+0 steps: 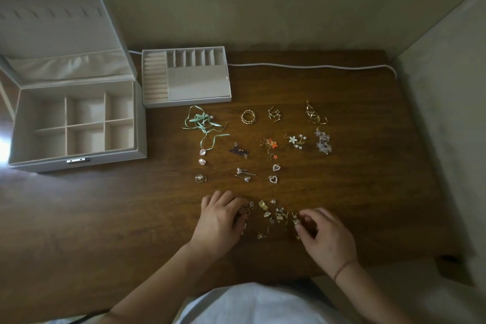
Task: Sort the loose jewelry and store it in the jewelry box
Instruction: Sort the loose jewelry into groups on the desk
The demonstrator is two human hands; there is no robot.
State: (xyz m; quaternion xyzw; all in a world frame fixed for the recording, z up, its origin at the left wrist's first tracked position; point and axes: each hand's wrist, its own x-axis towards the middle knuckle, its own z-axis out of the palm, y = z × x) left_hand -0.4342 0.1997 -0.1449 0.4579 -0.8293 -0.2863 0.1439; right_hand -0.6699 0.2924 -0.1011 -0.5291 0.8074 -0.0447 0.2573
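Note:
A white jewelry box [76, 160] stands open at the left with six empty compartments. Its removable tray [186, 98] lies beside it, with ring rolls and slots. Sorted jewelry lies in rows on the wooden table [368, 166]: a green ribbon piece [202, 123], gold rings [248, 116], star earrings [271, 144], flower earrings [323, 143], heart earrings [274, 173]. A loose pile of small pieces [273, 214] lies near the front edge. My left hand [221, 221] pinches a small piece at the pile's left. My right hand [326, 234] pinches a small gold piece at the pile's right.
A white cable [310, 67] runs along the table's back edge, by the wall. A light fabric surface [447, 126] borders the table on the right. The box's raised lid [52, 29] leans back at the far left.

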